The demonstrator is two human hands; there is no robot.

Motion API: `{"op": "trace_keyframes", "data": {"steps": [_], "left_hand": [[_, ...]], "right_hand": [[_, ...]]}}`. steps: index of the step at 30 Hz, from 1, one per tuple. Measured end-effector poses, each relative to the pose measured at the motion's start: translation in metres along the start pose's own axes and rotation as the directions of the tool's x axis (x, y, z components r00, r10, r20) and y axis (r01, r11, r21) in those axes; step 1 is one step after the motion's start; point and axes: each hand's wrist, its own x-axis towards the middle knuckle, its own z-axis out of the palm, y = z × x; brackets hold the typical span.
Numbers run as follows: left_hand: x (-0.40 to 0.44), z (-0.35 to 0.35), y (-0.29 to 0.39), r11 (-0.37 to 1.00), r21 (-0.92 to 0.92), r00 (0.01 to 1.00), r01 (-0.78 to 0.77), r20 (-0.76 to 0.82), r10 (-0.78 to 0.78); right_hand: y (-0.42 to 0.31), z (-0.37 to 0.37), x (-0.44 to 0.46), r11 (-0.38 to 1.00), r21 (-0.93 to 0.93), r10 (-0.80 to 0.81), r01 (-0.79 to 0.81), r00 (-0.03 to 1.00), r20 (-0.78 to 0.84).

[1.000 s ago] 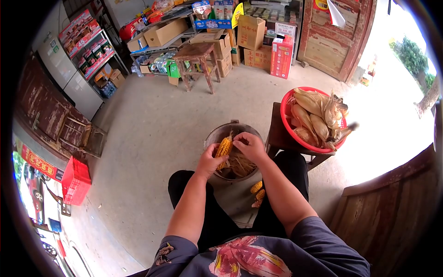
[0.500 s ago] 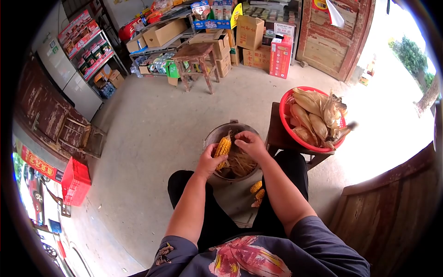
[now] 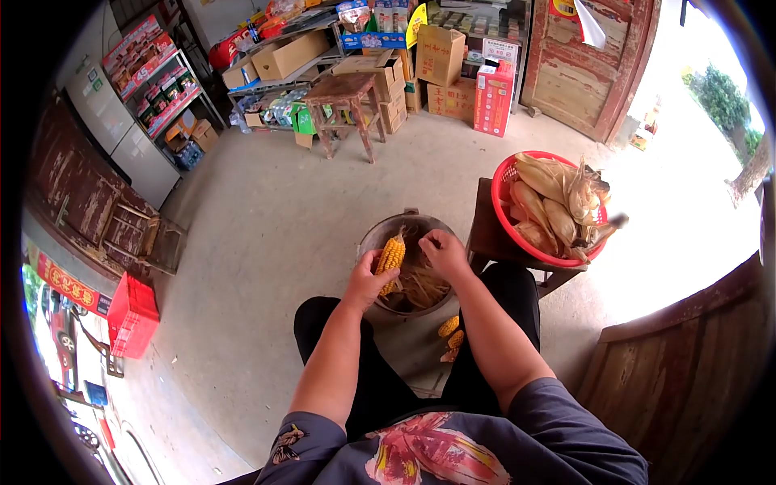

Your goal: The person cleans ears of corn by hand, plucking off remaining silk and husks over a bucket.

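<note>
My left hand (image 3: 370, 279) is closed round a yellow ear of corn (image 3: 392, 255), its tip pointing up and away from me. To the right of the ear, my right hand (image 3: 443, 254) has its fingers curled together, apart from the corn; whether it holds a strand is too small to tell. Both hands are above a round bucket (image 3: 373, 237) that has dry husks (image 3: 423, 288) inside. Husked ears of corn (image 3: 453, 332) lie on the floor by my right leg.
A red plastic basket (image 3: 503, 229) of corn in dry husks sits on a dark wooden stool (image 3: 483, 222) at my right. Ahead stands another wooden stool (image 3: 349, 97) before shelves and cardboard boxes (image 3: 439, 58). A red crate (image 3: 133, 317) is at the left.
My right hand has drawn slightly to the right, away from the ear's tip, and its fingers are more curled. The left hand keeps the corn in nearly the same place.
</note>
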Motion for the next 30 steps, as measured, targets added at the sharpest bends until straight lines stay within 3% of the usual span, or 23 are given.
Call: {"op": "trace_keyframes", "data": {"steps": [4, 6, 11, 15, 18, 21, 25, 27, 28, 30], "left_hand": [[-0.001, 0.000, 0.000, 0.999, 0.046, 1.000, -0.023, 0.009, 0.022], [-0.002, 0.001, 0.003, 0.997, 0.067, 1.000, -0.027, 0.006, 0.027], [-0.001, 0.001, -0.002, 0.985, 0.166, 0.999, -0.035, 0.029, 0.031], [-0.002, 0.003, 0.001, 0.991, 0.132, 0.999, -0.036, 0.037, 0.031], [-0.001, 0.003, -0.002, 0.987, 0.155, 0.999, -0.039, 0.023, 0.036], [0.001, 0.002, -0.005, 0.997, 0.079, 1.000, -0.021, 0.001, 0.021], [0.000, -0.002, -0.003, 0.994, -0.105, 0.999, 0.024, -0.040, -0.029], [-0.002, -0.002, 0.002, 0.979, -0.197, 0.998, 0.048, -0.035, -0.056], [-0.002, -0.002, 0.003, 0.975, -0.215, 0.998, 0.053, -0.031, -0.061], [-0.003, -0.003, 0.006, 0.971, -0.232, 0.998, 0.055, -0.026, -0.062]], "right_hand": [[-0.015, -0.005, -0.003, 0.981, -0.102, 0.174, -0.163, 0.977, 0.121], [-0.024, -0.002, -0.011, 0.987, 0.161, -0.028, 0.008, 0.992, 0.120], [-0.018, 0.001, -0.011, 0.987, 0.136, -0.102, 0.090, 0.991, 0.083], [-0.009, 0.004, -0.007, 0.978, 0.151, -0.160, 0.141, 0.980, 0.121], [-0.008, 0.004, -0.005, 0.972, 0.221, -0.113, 0.075, 0.979, 0.168], [-0.013, -0.001, -0.007, 0.954, 0.301, -0.065, -0.003, 0.974, 0.216], [0.000, -0.001, 0.000, 0.962, 0.268, 0.012, -0.059, 0.984, 0.175], [-0.003, -0.004, -0.001, 0.982, -0.180, -0.063, 0.059, 0.998, -0.017], [0.000, -0.004, 0.000, 0.982, -0.180, -0.064, 0.060, 0.998, -0.018], [0.000, -0.002, 0.000, 0.916, -0.382, -0.102, 0.122, 0.992, 0.071]]}}
